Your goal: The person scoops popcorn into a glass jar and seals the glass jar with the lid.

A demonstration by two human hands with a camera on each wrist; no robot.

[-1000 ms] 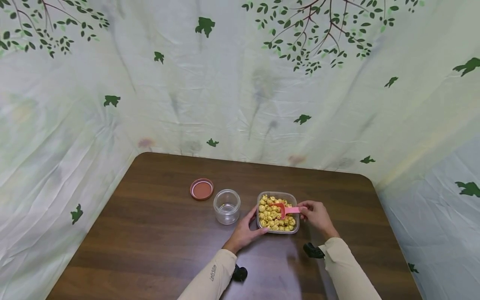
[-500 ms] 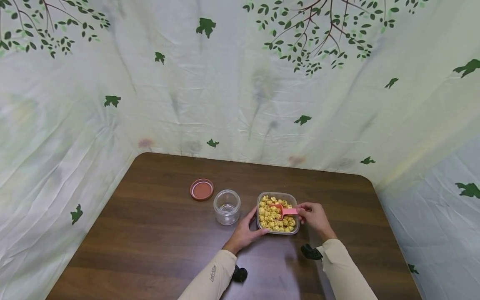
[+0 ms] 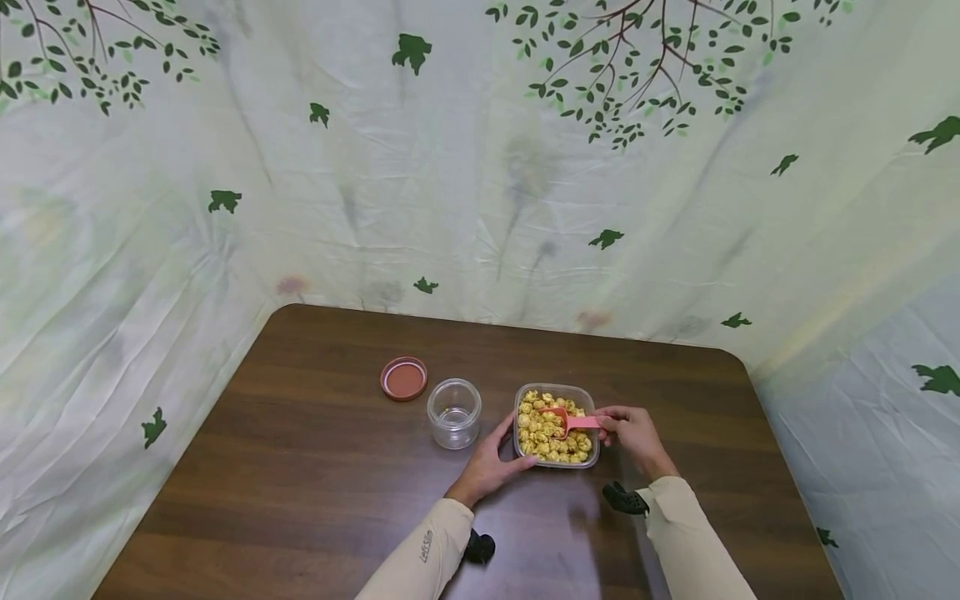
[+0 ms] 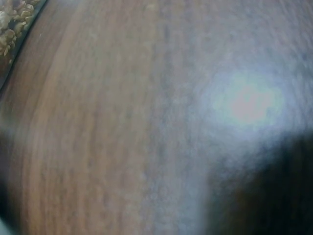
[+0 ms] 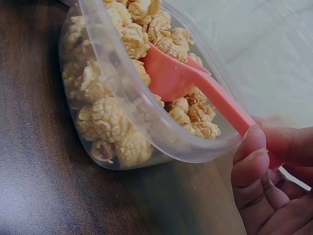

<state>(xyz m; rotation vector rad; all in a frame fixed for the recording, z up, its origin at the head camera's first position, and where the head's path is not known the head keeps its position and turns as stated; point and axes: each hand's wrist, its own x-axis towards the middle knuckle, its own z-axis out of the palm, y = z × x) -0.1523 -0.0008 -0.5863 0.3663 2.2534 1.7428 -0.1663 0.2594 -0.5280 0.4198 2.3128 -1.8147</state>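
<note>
A clear plastic container point(image 3: 557, 466) full of caramel popcorn point(image 5: 111, 117) stands on the table. My left hand point(image 3: 486, 473) holds its left side, with the thumb at the near edge and the fingers along the side. In the left wrist view that hand is out of sight. With thumb and fingers, my right hand point(image 3: 630, 433) pinches the handle of a pink scoop point(image 5: 171, 73). The scoop's bowl lies among the popcorn, partly covered by pieces, and its handle crosses the container's right rim. To the left of the container is an uncovered clear jar point(image 3: 453, 414).
A reddish-brown round lid point(image 3: 404, 379) lies on the table left of the jar. The brown wooden table point(image 3: 315, 483) ends at the back against a pale leaf-printed cloth point(image 3: 465, 183). Each wrist carries a black camera.
My right hand and the scoop shift only very slightly, toward the left and then back. The left hand, container, jar and lid stay where they were.
</note>
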